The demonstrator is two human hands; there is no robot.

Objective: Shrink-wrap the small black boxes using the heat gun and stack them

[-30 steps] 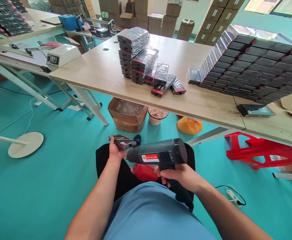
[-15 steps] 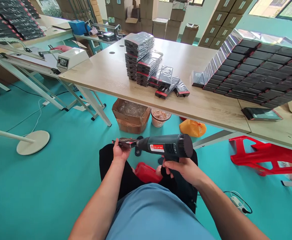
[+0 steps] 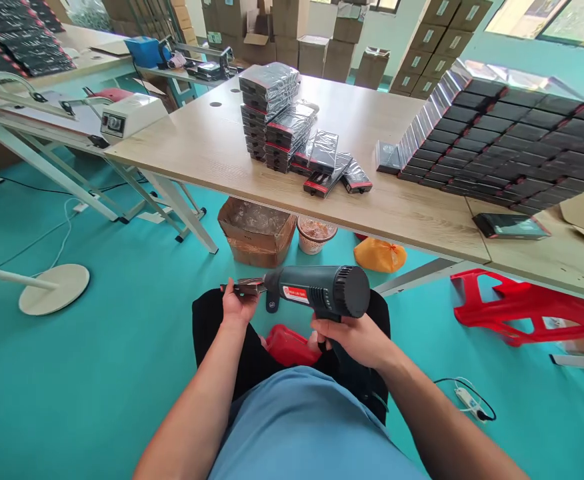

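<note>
My left hand [image 3: 239, 308] grips a thin black box [image 3: 245, 288] by its side, above my lap. My right hand [image 3: 352, 333] is wrapped round the handle of a dark green heat gun [image 3: 317, 291] with a red label. The gun lies level, its nozzle pointing left at the box's right end, very close to it; whether they touch I cannot tell. Beyond, on the wooden table [image 3: 197, 150], stands a stack of film-wrapped black boxes [image 3: 269, 90], with several loose wrapped ones [image 3: 323, 152] beside it.
A large block of black boxes [image 3: 502, 133] fills the table's right side, with one box [image 3: 511, 227] before it. Below are an open carton [image 3: 257, 253], a bin [image 3: 313, 245], an orange bag [image 3: 381, 255] and a red stool [image 3: 532, 307]. A sealing machine [image 3: 132, 117] stands left.
The heat gun and my right hand have shifted slightly left. The box in my left hand has tilted and now shows more edge-on. The whole view has moved a little.
</note>
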